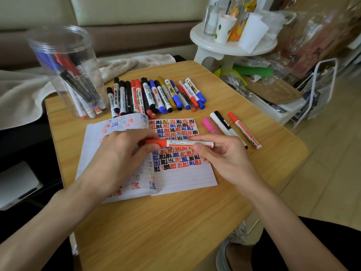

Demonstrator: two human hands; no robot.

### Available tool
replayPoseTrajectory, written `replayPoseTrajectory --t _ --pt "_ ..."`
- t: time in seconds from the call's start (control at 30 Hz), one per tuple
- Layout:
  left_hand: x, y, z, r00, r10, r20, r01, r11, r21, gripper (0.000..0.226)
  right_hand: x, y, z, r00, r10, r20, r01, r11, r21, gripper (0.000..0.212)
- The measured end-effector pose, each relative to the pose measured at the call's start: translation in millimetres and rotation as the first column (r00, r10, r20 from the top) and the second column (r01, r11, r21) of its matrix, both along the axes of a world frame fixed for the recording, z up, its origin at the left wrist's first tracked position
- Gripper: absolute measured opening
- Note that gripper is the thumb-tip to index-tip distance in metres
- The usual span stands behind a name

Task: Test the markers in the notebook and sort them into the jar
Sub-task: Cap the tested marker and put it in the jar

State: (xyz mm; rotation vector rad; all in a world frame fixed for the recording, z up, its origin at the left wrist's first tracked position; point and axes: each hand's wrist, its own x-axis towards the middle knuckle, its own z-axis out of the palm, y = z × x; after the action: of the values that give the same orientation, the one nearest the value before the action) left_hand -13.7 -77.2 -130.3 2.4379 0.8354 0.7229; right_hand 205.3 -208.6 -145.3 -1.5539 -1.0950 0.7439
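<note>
Both hands meet over the notebook [185,177], and between them is a red marker [181,143], held level just above the right-hand page. The left hand [125,147] has its thumb and fingers curled round the red cap end. The right hand [220,153] pinches the white barrel near its far end. The cap looks seated on the barrel, and nothing shows whether it is about to come off or has just gone on.

The page below is thick with red, blue and black test marks across its upper rows, with bare lines left at the bottom. So the step in hand is most likely the test of this one marker, at the cap.

If the cap is coming off, the next move calls for a straight pull along the barrel with the right hand holding firm. Then the tip goes down on one of the free lines near the bottom of the page.

The jar [64,75] stands at the far left corner of the table [175,222], upright and open, with several markers leaning inside. Reaching it means carrying the marker up and left, past the row of markers [156,94] lying side by side just beyond the notebook.

To the right of the notebook a few lie apart, among them a pink marker [209,125] and a red-capped marker [244,130]. That may be a reject pile, though this is a guess. Many remain in the row, so the job looks well short of done.
</note>
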Motion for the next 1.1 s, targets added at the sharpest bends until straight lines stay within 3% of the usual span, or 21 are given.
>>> replayPoseTrajectory --t 0.17,0.33,0.6,0.87,1.1 --pt "1 0 -4 0.996 -0.002 0.084 0.001 1.000 0.015 0.020 -2 4 0 1.000 -0.019 -0.020 0.019 1.000 0.016 0.025" --pt "1 2 -10 0.992 0.026 0.125 -0.026 1.000 0.002 0.017 -4 10 2 1.000 -0.024 -0.008 0.024 0.999 0.040 0.023" --pt "-2 7 -19 0.982 0.110 0.151 -0.086 0.984 -0.156 0.017 -13 15 2 0.999 -0.043 0.023 0.042 0.998 0.045 0.021" --pt "-6 17 11 0.977 0.016 0.214 0.038 0.968 -0.247 0.020 -14 23 14 1.000 -0.022 -0.019 0.022 0.999 0.047 0.018" --pt "-13 33 43 0.858 0.112 0.502 0.091 0.928 -0.362 0.023 -29 52 30 0.994 0.095 -0.047 -0.092 0.994 0.063 0.036"
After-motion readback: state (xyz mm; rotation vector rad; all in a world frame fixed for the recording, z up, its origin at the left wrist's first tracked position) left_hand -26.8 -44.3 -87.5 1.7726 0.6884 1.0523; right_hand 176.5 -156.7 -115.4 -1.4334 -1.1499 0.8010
